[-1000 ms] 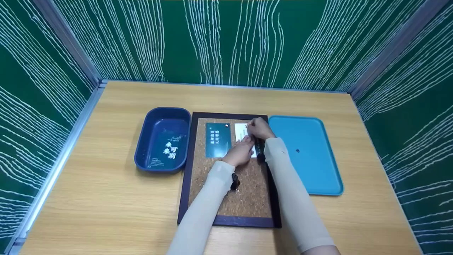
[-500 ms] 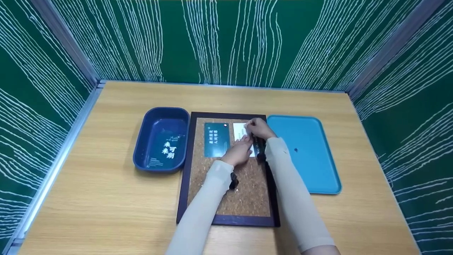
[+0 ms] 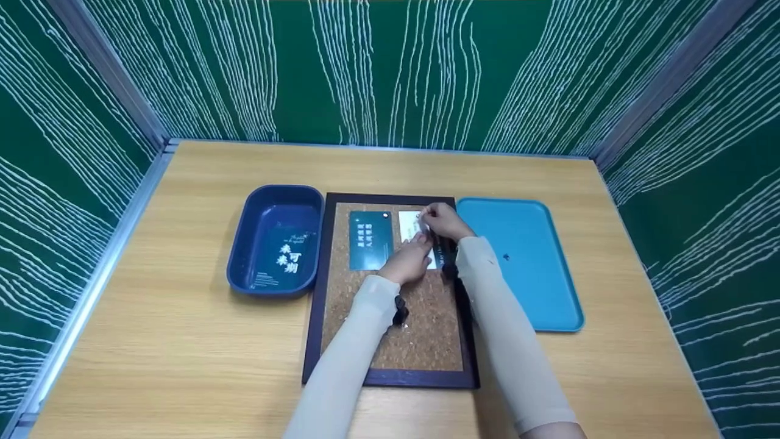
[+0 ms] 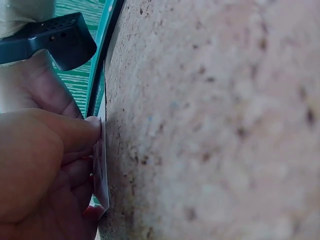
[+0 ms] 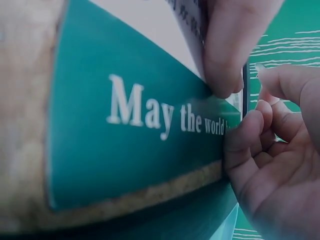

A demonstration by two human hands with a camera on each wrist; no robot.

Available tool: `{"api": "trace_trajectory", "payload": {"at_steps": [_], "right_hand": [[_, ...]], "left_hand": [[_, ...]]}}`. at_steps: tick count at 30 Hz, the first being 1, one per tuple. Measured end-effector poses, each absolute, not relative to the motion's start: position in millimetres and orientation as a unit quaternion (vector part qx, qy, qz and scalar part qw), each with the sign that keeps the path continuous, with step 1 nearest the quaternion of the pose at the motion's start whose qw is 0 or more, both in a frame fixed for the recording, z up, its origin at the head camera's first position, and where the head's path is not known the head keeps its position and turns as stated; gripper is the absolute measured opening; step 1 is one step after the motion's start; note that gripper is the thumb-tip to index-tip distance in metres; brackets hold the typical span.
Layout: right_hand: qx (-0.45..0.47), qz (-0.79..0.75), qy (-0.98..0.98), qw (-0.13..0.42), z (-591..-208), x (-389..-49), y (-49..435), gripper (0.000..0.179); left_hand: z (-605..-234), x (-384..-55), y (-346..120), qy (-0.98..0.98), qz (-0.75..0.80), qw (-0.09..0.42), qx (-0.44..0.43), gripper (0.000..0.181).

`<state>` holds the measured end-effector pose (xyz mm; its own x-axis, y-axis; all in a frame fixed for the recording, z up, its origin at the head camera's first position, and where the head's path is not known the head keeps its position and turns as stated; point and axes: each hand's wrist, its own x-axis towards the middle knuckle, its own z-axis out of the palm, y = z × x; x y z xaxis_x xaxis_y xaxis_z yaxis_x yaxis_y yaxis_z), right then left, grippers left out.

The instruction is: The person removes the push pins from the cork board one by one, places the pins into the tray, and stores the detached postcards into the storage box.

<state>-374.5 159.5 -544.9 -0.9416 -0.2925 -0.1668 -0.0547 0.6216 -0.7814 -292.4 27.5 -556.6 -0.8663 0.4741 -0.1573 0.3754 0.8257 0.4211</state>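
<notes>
Near the middle of the head view, the left hand point(image 3: 405, 262) presses a white-and-green card point(image 3: 408, 225) to the cork board point(image 3: 420, 344), fingers extended. At the card's upper right, the right hand point(image 3: 450, 222) has its fingers bent narrowly together; whether they pinch anything cannot be told. Centre left sits a bin point(image 3: 239, 263), centre right a tray point(image 3: 539, 274).

This looks like a small work booth or test station, though the wider building cannot be told: a flat, pale wood-grain tabletop point(image 3: 183, 335) is enclosed at the back and both sides by dark green panels point(image 3: 298, 73) streaked with wavy white lines. Straight, grey, metal-looking posts point(image 3: 116, 73) stand in the two far corners, and a silvery, narrow rail point(image 3: 100, 274) edges the left side.
</notes>
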Motion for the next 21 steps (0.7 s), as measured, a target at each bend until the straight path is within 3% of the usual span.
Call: {"api": "trace_trajectory", "payload": {"at_steps": [21], "right_hand": [[-0.109, -0.458, 0.868, 0.156, -540, -364, 171, 0.026]], "left_hand": [[-557, -293, 28, 0.944, 0.196, 0.144, 0.223, 0.048]]}}
